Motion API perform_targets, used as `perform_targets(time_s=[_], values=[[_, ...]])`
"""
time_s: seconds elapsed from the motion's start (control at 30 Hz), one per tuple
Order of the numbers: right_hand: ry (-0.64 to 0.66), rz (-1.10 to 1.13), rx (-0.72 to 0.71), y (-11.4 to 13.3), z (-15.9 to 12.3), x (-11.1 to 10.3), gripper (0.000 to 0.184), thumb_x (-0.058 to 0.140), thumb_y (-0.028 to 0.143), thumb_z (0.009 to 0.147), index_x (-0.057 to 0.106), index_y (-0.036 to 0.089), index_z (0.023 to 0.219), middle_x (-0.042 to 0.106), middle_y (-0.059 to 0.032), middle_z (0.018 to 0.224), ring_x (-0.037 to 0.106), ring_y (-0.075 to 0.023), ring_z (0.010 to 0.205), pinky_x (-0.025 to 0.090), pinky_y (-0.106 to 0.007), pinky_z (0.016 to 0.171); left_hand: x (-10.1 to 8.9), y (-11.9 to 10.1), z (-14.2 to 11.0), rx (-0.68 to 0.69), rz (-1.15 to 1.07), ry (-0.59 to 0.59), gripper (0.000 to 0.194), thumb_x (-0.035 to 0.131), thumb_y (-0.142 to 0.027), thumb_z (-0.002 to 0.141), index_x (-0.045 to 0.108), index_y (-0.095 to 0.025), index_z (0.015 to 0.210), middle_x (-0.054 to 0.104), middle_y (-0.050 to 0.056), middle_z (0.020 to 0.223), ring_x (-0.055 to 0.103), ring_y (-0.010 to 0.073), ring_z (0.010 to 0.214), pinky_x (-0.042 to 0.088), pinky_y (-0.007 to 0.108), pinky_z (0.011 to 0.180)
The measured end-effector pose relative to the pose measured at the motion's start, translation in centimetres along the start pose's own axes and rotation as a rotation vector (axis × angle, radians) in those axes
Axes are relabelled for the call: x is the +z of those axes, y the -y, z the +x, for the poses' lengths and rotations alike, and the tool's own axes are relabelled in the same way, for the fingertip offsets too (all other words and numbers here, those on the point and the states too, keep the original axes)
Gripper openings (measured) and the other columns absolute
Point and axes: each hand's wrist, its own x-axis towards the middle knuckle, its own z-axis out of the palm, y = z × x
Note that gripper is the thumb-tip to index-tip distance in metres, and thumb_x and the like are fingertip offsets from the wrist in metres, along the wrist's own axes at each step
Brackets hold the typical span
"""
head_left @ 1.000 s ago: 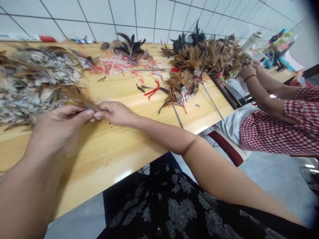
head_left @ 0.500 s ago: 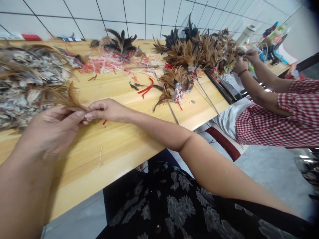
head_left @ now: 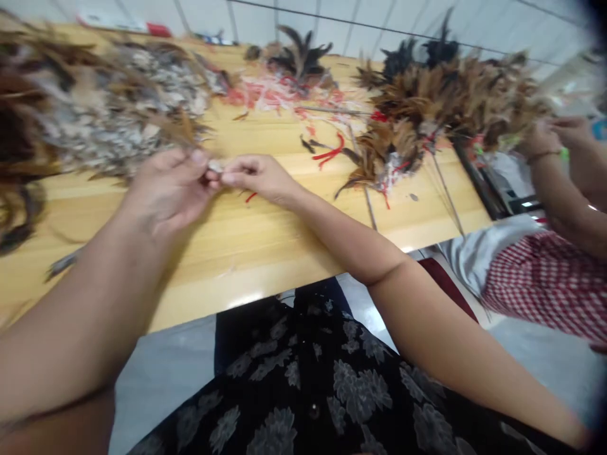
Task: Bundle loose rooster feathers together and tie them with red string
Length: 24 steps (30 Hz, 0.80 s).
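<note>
My left hand (head_left: 175,186) is closed in a pinch on a small bunch of brown feathers (head_left: 184,129), whose tips fan out above the fingers and blur into the pile behind. At the pale lower ends of the bunch, my right hand (head_left: 260,177) pinches with thumb and forefinger, almost touching the left fingertips. Both hands are raised a little over the wooden table (head_left: 227,246). Behind the left hand spreads a large pile of grey, white and brown feathers (head_left: 118,114).
Brown feather bundles tied on sticks (head_left: 389,155) lie to the right, with red ties (head_left: 329,151) beside them. Pink and white strips (head_left: 284,95) and dark feathers (head_left: 301,54) are at the back. A co-worker's hands (head_left: 545,139) work on feathers at far right.
The view has swung left, so everything sits further right, and more of the feather pile shows at left. Both hands still pinch the feathers together.
</note>
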Motion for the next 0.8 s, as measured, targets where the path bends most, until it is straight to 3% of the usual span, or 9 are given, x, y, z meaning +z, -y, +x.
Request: perform_targets(time_s=[0.1, 0.17, 0.33, 0.47, 0.8], values=[[-0.025, 0.023, -0.002, -0.2, 0.1, 0.1, 0.067, 0.120, 0.069, 0.070, 0.074, 0.022, 0.080, 0.089, -0.0039, 0.094, 0.081, -0.0188, 0.099, 0.071, -0.033, 0.097, 0.4, 0.2, 0.5, -0.065, -0.098, -0.041, 0.045, 0.095, -0.002, 0.104, 0.071, -0.021, 0.071, 0.064, 0.000, 0.070, 0.058, 0.0125, 0.068, 0.055, 0.018, 0.064], [-0.022, 0.023, -0.020, -0.2, 0.1, 0.0, 0.071, 0.119, 0.073, 0.068, 0.072, 0.021, 0.079, 0.085, -0.0021, 0.090, 0.078, -0.0172, 0.096, 0.068, -0.030, 0.090, 0.1, 0.6, 1.0, -0.072, -0.122, 0.001, 0.046, 0.093, -0.006, 0.111, 0.071, -0.020, 0.074, 0.065, 0.001, 0.072, 0.061, 0.0122, 0.068, 0.058, 0.018, 0.064], [-0.039, 0.003, -0.039, 0.5, -0.4, 0.1, 0.071, 0.116, 0.075, 0.071, 0.070, 0.021, 0.079, 0.081, -0.0009, 0.087, 0.076, -0.0165, 0.094, 0.065, -0.028, 0.088, -1.1, 1.9, 1.9, -0.031, -0.094, 0.112, 0.047, 0.110, -0.016, 0.103, 0.071, -0.021, 0.079, 0.071, 0.002, 0.080, 0.070, 0.0155, 0.072, 0.066, 0.023, 0.070], [-0.043, -0.014, -0.032, 0.7, -0.5, 0.2, 0.066, 0.116, 0.071, 0.075, 0.071, 0.023, 0.078, 0.081, -0.0006, 0.085, 0.075, -0.0172, 0.093, 0.065, -0.029, 0.087, -1.4, 2.2, 2.1, -0.031, -0.073, 0.145, 0.040, 0.110, -0.017, 0.105, 0.075, -0.021, 0.085, 0.071, 0.001, 0.080, 0.071, 0.0163, 0.072, 0.065, 0.025, 0.070], [-0.012, 0.056, -0.038, 0.7, -0.5, -0.2, 0.063, 0.116, 0.069, 0.075, 0.077, 0.020, 0.084, 0.086, -0.0022, 0.096, 0.076, -0.0152, 0.097, 0.062, -0.026, 0.091, -1.4, 2.7, 2.5, 0.102, 0.054, 0.068, 0.053, 0.118, -0.028, 0.093, 0.069, -0.023, 0.076, 0.072, 0.000, 0.077, 0.071, 0.0180, 0.074, 0.059, 0.027, 0.067]])
